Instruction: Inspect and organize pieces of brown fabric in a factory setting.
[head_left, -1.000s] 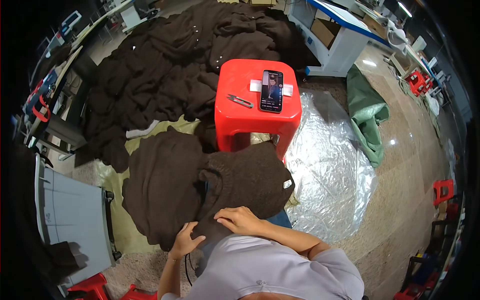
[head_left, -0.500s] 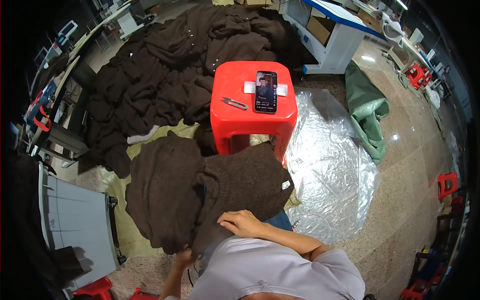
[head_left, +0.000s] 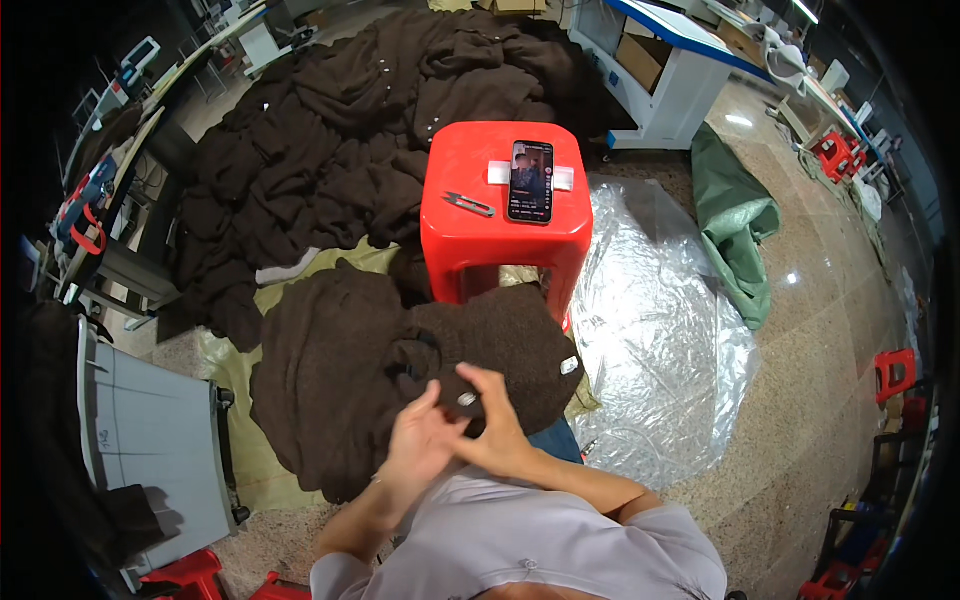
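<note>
A dark brown knit garment (head_left: 500, 335) lies bunched across my lap, with a small white tag (head_left: 569, 365) near its right edge. Over its near part my left hand (head_left: 425, 440) is raised, fingers apart and slightly blurred. My right hand (head_left: 497, 430) is close beside it, thumb and forefinger spread wide in a curve. Between the two hands a small whitish spot (head_left: 466, 399), perhaps a label or button, shows on the brown knit. Neither hand shows a clear grip on the cloth. To the left, more brown knitwear (head_left: 325, 380) is heaped against the garment.
Ahead stands a red plastic stool (head_left: 460, 245) carrying a phone (head_left: 531, 180) and thread snips (head_left: 469, 205). A large brown garment pile (head_left: 330, 140) spreads behind it. Clear plastic sheeting (head_left: 655, 350) covers floor at right; a grey bin (head_left: 155, 450) is at left.
My left hand has come up from below the heap's near edge to join the right. My right hand has lifted off the garment and spread its fingers. The whitish spot has come into view.
</note>
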